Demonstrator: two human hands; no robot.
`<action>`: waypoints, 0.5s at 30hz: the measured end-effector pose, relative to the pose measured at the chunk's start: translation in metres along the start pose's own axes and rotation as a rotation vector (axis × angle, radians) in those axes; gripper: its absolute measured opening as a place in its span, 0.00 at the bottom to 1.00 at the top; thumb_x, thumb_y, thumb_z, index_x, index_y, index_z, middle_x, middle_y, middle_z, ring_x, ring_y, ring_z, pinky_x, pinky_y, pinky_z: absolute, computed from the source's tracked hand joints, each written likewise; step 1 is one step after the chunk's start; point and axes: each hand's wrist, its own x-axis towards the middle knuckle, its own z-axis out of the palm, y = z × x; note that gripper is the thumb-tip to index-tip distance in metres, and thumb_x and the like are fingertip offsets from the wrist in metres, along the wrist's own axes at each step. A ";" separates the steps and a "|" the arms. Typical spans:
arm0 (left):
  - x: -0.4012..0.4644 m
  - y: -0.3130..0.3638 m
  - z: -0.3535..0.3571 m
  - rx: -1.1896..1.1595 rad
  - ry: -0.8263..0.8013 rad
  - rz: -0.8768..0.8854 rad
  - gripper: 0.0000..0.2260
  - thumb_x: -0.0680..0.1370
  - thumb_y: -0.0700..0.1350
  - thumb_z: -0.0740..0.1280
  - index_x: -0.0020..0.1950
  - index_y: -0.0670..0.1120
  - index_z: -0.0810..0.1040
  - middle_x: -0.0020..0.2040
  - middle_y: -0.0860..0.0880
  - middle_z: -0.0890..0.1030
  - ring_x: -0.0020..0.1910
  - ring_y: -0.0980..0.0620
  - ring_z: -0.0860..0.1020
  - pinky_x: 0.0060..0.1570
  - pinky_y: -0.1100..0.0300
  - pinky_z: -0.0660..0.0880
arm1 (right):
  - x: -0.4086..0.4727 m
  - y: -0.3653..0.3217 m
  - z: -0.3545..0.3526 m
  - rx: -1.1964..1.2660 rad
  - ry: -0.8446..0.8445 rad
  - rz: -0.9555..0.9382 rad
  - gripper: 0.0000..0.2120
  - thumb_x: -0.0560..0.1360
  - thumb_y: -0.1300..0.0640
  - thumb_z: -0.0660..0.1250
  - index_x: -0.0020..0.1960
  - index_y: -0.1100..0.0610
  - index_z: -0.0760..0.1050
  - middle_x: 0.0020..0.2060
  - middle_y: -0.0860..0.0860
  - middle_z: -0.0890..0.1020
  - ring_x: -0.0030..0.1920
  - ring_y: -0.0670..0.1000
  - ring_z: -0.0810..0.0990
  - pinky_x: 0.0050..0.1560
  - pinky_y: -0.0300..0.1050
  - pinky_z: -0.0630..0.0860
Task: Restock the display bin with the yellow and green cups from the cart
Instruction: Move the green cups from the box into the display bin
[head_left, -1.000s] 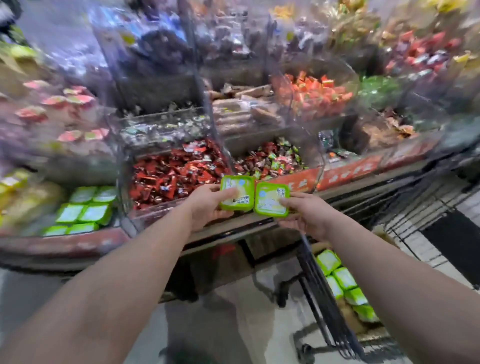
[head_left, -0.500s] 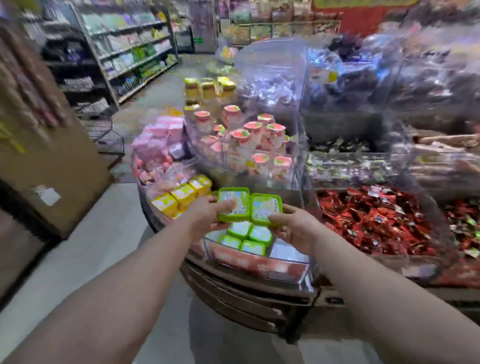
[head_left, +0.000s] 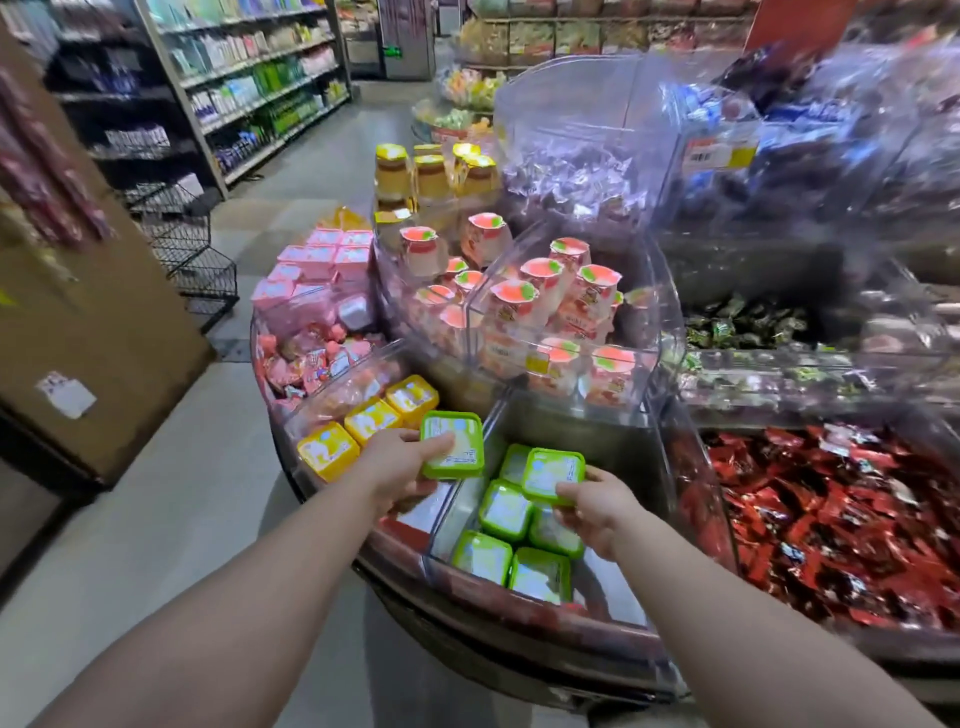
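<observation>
Gripping one square, foil-lidded green cup (head_left: 451, 444) in my left hand (head_left: 395, 467) and another (head_left: 551, 475) in my right hand (head_left: 597, 512), I hold both over the clear plastic bin (head_left: 550, 605), near its glossy green stock.

Cup labels (head_left: 452, 441) blurred; upper-right bins (head_left: 857, 130) smeared.

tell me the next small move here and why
Probably lower the right hand and set its green cup into the clear bin. That cup already hangs over the green cups lying there, while the left hand holds its green cup off to the bin's left edge.
</observation>
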 end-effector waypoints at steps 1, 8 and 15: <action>0.007 0.005 0.000 0.004 -0.009 0.000 0.20 0.72 0.46 0.75 0.59 0.38 0.75 0.54 0.39 0.82 0.49 0.45 0.82 0.35 0.56 0.79 | 0.010 0.000 0.002 0.001 0.036 0.007 0.09 0.76 0.71 0.64 0.53 0.60 0.75 0.38 0.55 0.79 0.30 0.51 0.75 0.23 0.37 0.72; 0.040 0.016 0.012 0.014 -0.053 -0.017 0.19 0.73 0.46 0.74 0.58 0.38 0.76 0.53 0.41 0.83 0.43 0.49 0.83 0.32 0.61 0.78 | 0.064 0.007 0.014 0.090 0.139 0.035 0.16 0.75 0.71 0.64 0.60 0.57 0.70 0.50 0.58 0.79 0.37 0.52 0.78 0.23 0.36 0.76; 0.056 0.031 0.012 0.055 -0.189 -0.014 0.12 0.74 0.45 0.72 0.53 0.40 0.78 0.47 0.44 0.85 0.38 0.52 0.84 0.40 0.58 0.81 | 0.093 0.021 0.030 0.103 0.187 0.070 0.27 0.75 0.71 0.63 0.72 0.58 0.64 0.62 0.63 0.76 0.40 0.51 0.76 0.27 0.37 0.76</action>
